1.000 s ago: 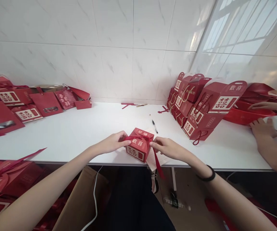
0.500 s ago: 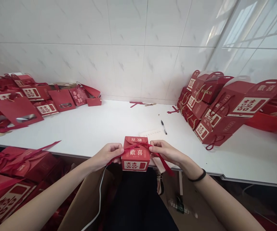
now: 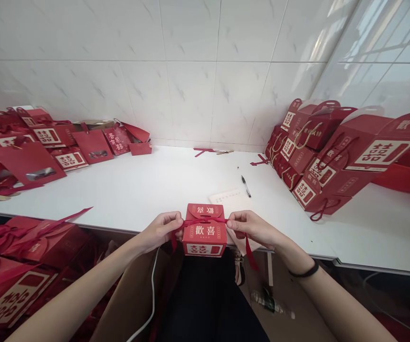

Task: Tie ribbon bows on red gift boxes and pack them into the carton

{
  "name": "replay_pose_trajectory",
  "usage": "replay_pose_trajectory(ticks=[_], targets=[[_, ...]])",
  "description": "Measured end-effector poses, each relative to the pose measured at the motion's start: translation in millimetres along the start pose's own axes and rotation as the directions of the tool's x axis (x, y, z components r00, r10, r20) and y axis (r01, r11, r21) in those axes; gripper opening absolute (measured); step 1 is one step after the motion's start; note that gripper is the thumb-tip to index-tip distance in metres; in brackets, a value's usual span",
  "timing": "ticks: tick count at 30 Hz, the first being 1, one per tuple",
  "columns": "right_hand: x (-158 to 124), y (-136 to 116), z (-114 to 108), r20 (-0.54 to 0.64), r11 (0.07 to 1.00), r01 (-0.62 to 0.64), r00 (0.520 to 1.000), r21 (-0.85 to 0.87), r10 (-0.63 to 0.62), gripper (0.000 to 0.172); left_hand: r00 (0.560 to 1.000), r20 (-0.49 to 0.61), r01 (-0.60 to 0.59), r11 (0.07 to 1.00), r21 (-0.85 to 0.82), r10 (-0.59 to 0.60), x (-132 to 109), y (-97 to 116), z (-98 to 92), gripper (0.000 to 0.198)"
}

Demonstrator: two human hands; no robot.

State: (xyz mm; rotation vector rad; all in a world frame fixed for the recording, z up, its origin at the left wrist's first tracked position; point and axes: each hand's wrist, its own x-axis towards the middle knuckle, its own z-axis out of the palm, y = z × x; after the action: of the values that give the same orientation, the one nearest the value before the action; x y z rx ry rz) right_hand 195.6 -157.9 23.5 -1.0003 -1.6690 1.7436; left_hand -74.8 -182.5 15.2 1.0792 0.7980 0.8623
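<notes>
A small red gift box (image 3: 205, 232) with gold characters sits at the front edge of the white table (image 3: 147, 185), close to my body. A red ribbon (image 3: 205, 221) runs across its top. My left hand (image 3: 162, 229) pinches the ribbon at the box's left side. My right hand (image 3: 249, 225) pinches it at the right side, and a loose ribbon tail (image 3: 250, 249) hangs down below that hand. Both hands are closed on the ribbon.
A pen (image 3: 245, 185) and a paper sheet (image 3: 228, 197) lie just behind the box. Stacks of red handled boxes (image 3: 333, 152) fill the right side, flat red bags (image 3: 48, 147) the left. More red boxes (image 3: 19, 266) and a brown carton (image 3: 129, 299) sit below the table.
The box has come from on the table toward me to its front edge and turned square to me. My hands have drawn the ribbon out to both sides. The other person's hands have left view.
</notes>
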Motion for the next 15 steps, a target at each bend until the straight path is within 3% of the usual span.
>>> replay_pose_trajectory(ticks=[8,15], targets=[[-9.2,-2.1,-8.9,-0.018,0.999,-0.036,0.999,0.040,0.036,0.045,1.000,0.003,-0.021,0.999,-0.035,0.021,5.9,-2.0,8.9,0.034],[-10.1,-5.1,-7.5,-0.029,0.987,-0.047,0.998,0.155,0.052,0.040,0.994,-0.091,-0.067,0.994,-0.085,0.059,8.6,-3.0,20.4,0.037]])
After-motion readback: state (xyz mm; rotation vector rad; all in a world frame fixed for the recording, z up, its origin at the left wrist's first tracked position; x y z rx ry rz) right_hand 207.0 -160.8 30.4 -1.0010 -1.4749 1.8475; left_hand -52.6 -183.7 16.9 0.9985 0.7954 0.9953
